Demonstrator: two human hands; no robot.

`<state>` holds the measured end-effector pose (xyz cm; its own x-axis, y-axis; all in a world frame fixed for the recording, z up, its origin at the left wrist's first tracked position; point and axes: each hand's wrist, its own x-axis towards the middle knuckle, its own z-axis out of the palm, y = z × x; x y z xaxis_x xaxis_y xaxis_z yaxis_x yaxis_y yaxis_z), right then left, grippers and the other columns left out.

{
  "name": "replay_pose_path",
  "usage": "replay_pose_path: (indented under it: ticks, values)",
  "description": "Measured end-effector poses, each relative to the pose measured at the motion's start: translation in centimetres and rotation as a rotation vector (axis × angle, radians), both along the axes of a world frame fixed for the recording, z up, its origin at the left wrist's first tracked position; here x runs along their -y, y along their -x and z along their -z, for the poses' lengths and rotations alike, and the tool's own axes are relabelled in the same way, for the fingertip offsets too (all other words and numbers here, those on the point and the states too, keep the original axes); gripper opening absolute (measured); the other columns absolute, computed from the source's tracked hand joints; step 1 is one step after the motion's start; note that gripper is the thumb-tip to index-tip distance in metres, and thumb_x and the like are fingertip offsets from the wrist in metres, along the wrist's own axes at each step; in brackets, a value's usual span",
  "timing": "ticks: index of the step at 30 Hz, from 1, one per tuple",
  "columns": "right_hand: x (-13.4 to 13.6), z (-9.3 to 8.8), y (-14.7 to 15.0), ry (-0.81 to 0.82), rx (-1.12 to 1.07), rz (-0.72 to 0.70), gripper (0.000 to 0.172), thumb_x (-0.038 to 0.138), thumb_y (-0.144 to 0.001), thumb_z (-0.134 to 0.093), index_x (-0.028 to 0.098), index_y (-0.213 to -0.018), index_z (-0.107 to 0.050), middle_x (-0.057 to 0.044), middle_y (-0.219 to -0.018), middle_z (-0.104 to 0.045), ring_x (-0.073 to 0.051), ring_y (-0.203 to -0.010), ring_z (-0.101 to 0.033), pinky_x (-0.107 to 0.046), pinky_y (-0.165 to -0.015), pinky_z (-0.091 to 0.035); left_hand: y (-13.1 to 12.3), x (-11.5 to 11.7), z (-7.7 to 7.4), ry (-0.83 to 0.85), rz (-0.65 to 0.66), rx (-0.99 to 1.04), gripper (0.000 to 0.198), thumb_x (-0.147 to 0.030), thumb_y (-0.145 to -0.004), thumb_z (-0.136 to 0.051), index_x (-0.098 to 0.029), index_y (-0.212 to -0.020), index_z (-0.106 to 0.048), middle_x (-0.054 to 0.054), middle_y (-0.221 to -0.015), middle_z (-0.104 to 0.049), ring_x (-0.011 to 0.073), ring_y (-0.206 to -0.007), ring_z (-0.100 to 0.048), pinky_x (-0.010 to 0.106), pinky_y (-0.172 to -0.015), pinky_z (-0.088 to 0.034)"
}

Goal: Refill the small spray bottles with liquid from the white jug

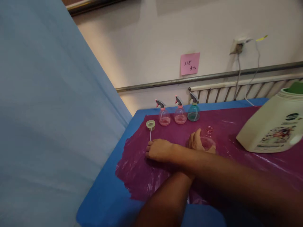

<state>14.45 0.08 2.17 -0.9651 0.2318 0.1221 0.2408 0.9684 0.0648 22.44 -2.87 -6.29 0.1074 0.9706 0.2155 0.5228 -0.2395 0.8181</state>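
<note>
My arms are crossed over the purple plastic sheet (142, 176). My right hand (159, 150) reaches across to the left, knuckles up. Its fingers are curled at the lower end of the thin white tube (150, 135), which hangs from a pale green spray cap (150, 124) lying on the sheet. My left hand (195, 141) is wrapped round a small clear bottle (208, 139). The bottle stands upright with an open neck and a little pink liquid at its bottom.
Three small trigger spray bottles stand in a row at the back: two pink (164, 117) (180, 115) and one teal (193, 112). A large white jug (272, 126) with a green cap lies tilted at the right. Blue cloth (47, 110) hangs at the left.
</note>
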Motion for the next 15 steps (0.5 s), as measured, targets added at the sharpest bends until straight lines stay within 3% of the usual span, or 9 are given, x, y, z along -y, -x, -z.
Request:
replay_pose_path:
  ticks: [6, 10, 12, 15]
  values:
    - [-0.3, 0.8, 0.3, -0.036, -0.044, 0.104, 0.013, 0.022, -0.101, -0.073, 0.025, -0.095, -0.084, -0.002, -0.099, -0.086, -0.019, -0.086, -0.075, -0.026, -0.057, -0.051, 0.6, -1.2, 1.4, -0.027, -0.031, -0.009, 0.108, -0.038, -0.069, -0.090, -0.033, -0.167, -0.044, 0.017, -0.167, -0.058, 0.0462, -0.158, -0.054, 0.063, -0.132, -0.046]
    - [-1.1, 1.1, 0.3, -0.089, -0.092, 0.056, 0.014, 0.023, -0.099, -0.072, 0.027, -0.091, -0.082, 0.002, -0.097, -0.086, -0.018, -0.089, -0.074, -0.026, -0.065, -0.056, 0.9, -1.9, 1.9, -0.085, -0.019, -0.015, 0.106, -0.035, -0.068, -0.088, -0.032, -0.165, -0.047, 0.015, -0.160, -0.062, 0.0446, -0.152, -0.060, 0.060, -0.130, -0.048]
    - [-1.0, 0.3, -0.3, -0.162, -0.200, -0.027, 0.011, 0.029, -0.100, -0.074, 0.027, -0.092, -0.082, 0.001, -0.098, -0.085, -0.019, -0.093, -0.074, -0.030, -0.072, -0.059, 1.2, -2.0, 1.7, -0.097, -0.019, -0.016, 0.104, -0.035, -0.070, -0.087, -0.030, -0.165, -0.047, 0.015, -0.160, -0.062, 0.0442, -0.152, -0.060, 0.060, -0.130, -0.048]
    - [0.4, -2.4, -2.3, -0.246, -0.431, -0.078, 0.016, 0.043, -0.104, -0.076, 0.027, -0.103, -0.081, -0.003, -0.105, -0.083, -0.023, -0.098, -0.073, -0.036, -0.081, -0.059, 1.6, -1.6, 1.0, -0.062, -0.036, -0.016, 0.099, -0.034, -0.073, -0.086, -0.026, -0.164, -0.049, 0.017, -0.160, -0.062, 0.0447, -0.152, -0.060, 0.061, -0.129, -0.048]
